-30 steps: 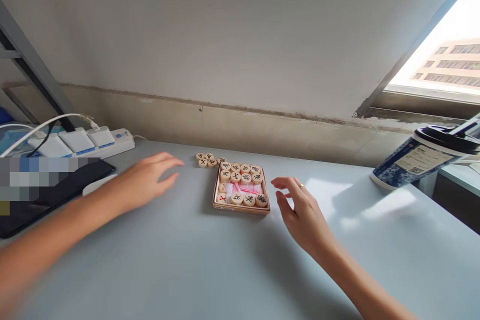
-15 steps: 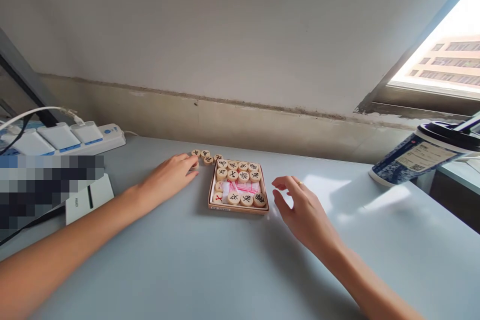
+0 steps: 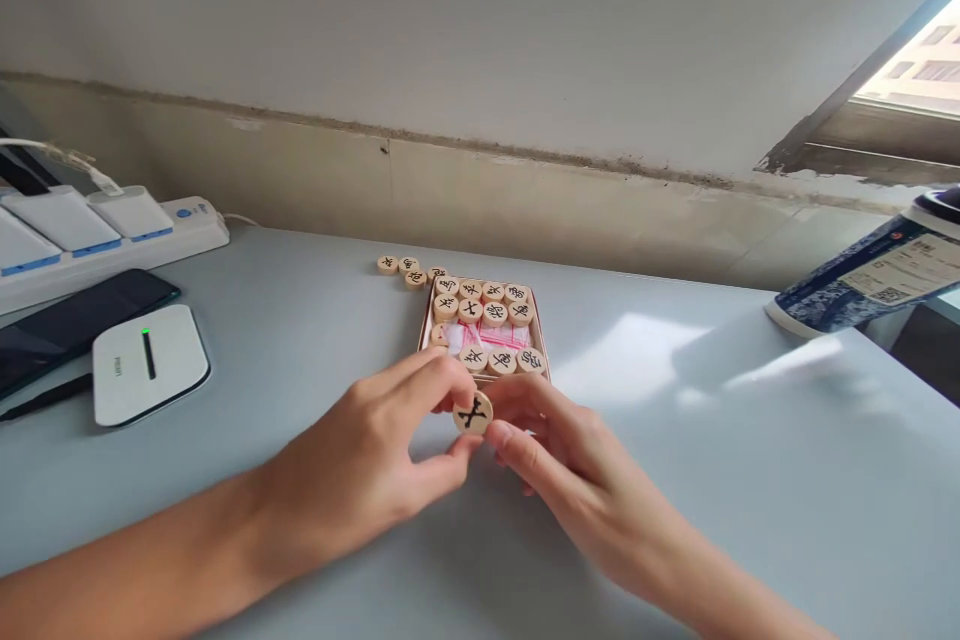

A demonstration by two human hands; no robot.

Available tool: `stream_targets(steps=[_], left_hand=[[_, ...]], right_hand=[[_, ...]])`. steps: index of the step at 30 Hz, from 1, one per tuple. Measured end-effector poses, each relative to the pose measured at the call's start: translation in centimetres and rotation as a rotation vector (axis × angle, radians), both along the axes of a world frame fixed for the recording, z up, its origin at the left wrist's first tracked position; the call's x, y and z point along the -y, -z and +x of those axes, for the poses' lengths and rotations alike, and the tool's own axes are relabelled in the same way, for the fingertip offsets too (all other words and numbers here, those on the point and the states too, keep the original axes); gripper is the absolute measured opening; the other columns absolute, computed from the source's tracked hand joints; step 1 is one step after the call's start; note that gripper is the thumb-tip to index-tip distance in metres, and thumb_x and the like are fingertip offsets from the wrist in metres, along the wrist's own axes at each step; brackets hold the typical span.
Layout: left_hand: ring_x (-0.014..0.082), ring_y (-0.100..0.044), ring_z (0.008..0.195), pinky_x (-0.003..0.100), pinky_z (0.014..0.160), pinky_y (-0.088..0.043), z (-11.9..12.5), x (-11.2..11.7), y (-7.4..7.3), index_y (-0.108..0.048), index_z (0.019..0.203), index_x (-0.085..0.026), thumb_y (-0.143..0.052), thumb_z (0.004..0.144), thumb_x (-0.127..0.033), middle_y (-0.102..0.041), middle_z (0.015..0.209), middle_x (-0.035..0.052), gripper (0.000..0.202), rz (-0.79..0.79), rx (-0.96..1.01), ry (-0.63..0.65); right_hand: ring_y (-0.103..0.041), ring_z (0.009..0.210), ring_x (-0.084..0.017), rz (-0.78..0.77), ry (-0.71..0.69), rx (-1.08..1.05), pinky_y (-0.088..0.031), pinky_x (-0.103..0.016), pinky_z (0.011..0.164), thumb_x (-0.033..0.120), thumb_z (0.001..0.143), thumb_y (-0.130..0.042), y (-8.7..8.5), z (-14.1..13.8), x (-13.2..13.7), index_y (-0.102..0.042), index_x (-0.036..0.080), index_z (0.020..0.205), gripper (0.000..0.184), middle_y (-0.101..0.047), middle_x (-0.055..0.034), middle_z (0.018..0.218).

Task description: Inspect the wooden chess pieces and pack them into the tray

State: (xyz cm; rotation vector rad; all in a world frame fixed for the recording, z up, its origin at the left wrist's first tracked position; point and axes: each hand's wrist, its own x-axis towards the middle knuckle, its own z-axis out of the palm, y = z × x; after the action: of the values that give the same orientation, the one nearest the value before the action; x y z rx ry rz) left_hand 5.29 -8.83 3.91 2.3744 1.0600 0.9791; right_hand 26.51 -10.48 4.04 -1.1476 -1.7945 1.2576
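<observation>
My left hand (image 3: pixel 379 450) pinches a round wooden Chinese chess piece (image 3: pixel 473 415) between thumb and index finger, its black-marked face toward me. From the other side, the thumb and index finger of my right hand (image 3: pixel 577 460) are closed on the same piece's right edge. Just behind my fingertips stands a shallow square box (image 3: pixel 541 335); my hands cover its front edge. Rows of chess pieces (image 3: pixel 493 313) lie in it, with a crumpled pink-and-clear plastic bag (image 3: pixel 495 337) among them. A few loose pieces (image 3: pixel 409 265) rest on the table off the box's back left corner.
To the left are a power strip (image 3: pixel 196 232) with white chargers, a dark phone (image 3: pixel 97 320) and a white device (image 3: pixel 150 395) with a green light. A blue-and-white cup (image 3: pixel 832 285) stands on the right. The wall (image 3: pixel 480 190) bounds the table's back.
My left hand has come right from beside the loose pieces, and my right hand has moved left. Both now meet at one chess piece in front of the box. The view has shifted slightly.
</observation>
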Motion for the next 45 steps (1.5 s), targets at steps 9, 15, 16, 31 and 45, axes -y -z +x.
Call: stream_targets(steps=[9,15,16,31,45], left_hand=[[0.0121,-0.067,0.069,0.019,0.066,-0.057,0.0,0.1,2.9,-0.063,0.109,-0.033,-0.069,0.093,-0.022,-0.069,0.084,-0.0078,0.02,-0.202,0.097,0.015],[0.0129,-0.064,0.064,0.02,0.057,-0.05,-0.5,-0.4,1.7,-0.074,0.085,-0.028,-0.06,0.1,-0.036,-0.072,0.073,-0.0063,0.022,-0.469,0.04,0.046],[0.0137,-0.064,0.066,0.02,0.058,-0.05,-0.5,-0.5,1.5,-0.074,0.084,-0.027,-0.059,0.1,-0.038,-0.073,0.075,-0.0052,0.025,-0.518,0.035,0.064],[0.0137,-0.053,0.062,0.023,0.056,-0.041,-0.8,-0.3,1.0,-0.066,0.076,-0.021,-0.053,0.096,-0.075,-0.062,0.068,-0.0018,0.059,-0.976,0.188,0.033],[0.0115,-0.052,0.063,0.022,0.056,-0.04,-0.5,-0.3,1.5,-0.068,0.087,-0.02,-0.07,0.092,-0.052,-0.059,0.074,-0.0043,0.032,-1.061,0.244,0.05]], right_hand=[[-0.062,0.072,-0.012,-0.145,-0.033,0.002,-0.048,-0.022,0.063,0.027,0.105,-0.056,0.7,0.2,-0.3,-0.067,0.021,0.096,0.016,-0.071,0.0013,0.082],[-0.056,0.067,-0.014,-0.2,-0.065,0.052,-0.046,-0.024,0.058,0.03,0.104,-0.053,0.4,0.7,-0.7,-0.067,0.022,0.098,0.018,-0.066,0.001,0.079],[-0.057,0.068,-0.014,-0.219,-0.071,0.054,-0.046,-0.025,0.058,0.031,0.104,-0.053,0.3,0.8,-0.7,-0.067,0.022,0.099,0.018,-0.067,0.0004,0.081],[-0.061,0.076,-0.013,-0.344,-0.112,-0.05,-0.049,-0.026,0.068,0.038,0.104,-0.059,0.2,1.2,-0.7,-0.064,0.019,0.106,0.019,-0.07,-0.0012,0.085],[-0.058,0.074,-0.012,-0.199,-0.138,-0.07,-0.045,-0.026,0.064,0.025,0.099,-0.059,0.9,1.0,-0.5,-0.059,0.021,0.097,0.004,-0.068,0.0004,0.087]])
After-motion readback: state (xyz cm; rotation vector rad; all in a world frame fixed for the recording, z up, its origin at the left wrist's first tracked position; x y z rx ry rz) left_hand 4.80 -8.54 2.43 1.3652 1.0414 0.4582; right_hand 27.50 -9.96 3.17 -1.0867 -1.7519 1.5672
